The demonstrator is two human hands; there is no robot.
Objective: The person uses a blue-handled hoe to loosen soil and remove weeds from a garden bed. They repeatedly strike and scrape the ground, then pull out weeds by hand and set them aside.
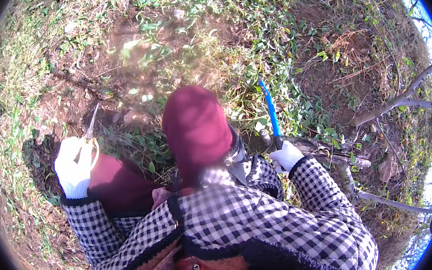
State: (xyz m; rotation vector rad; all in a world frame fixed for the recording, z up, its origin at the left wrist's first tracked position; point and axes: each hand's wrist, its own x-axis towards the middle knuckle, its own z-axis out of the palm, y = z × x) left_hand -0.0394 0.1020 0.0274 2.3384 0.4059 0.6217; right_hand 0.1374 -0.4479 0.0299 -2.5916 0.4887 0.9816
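My left hand [73, 162], in a white knitted glove, is closed around a pair of scissors [91, 123]. The narrow metal blades point up and away from me, and a pale loop of the handle shows beside my fingers. Glare washes out most of that glove. Also white-gloved, my right hand [288, 157] grips the dark handle of a long, curved blue tool [270, 105], perhaps a pruning saw. Its far end tapers down among green leaves. Between the hands are my bent knees in dark red trousers [197, 125].
Low green vines [312, 111] and dry grass cover the brown soil. A weathered log [327, 150] lies beyond my right hand. Bare branches [403, 96] reach in from the right edge. A few pale stones [179, 13] lie ahead. Checked sleeves [320, 188] cover my arms.
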